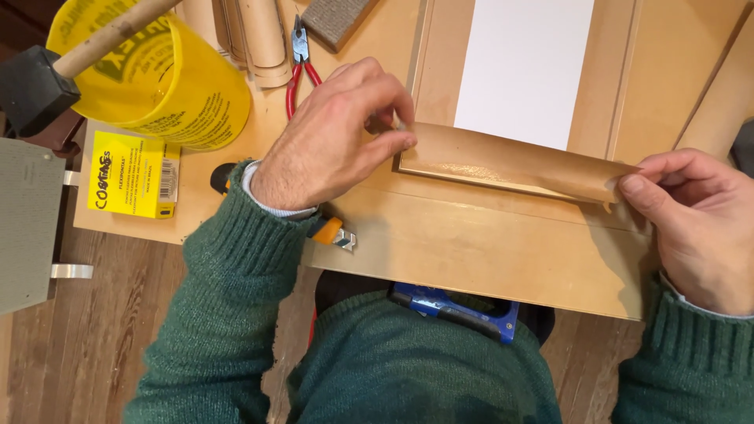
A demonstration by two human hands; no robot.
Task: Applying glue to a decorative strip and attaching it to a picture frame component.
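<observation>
**Brown tape strip being laid along the frame's lower edge**

Head view: left hand (330,141) pinching and pressing one end of the glossy brown tape strip (510,163) onto the wooden frame back (487,251); right hand (695,224) pinching the other end, held taut. Likely mid-application. Next calls for lowering the right end straight, then smoothing flat. Red pliers (298,71), yellow tub (157,78), utility knife (334,234) nearby.

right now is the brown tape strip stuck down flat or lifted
Partly lifted: the glossy brown tape strip is pressed down by the left hand, while the right hand holds its other end up.
</observation>
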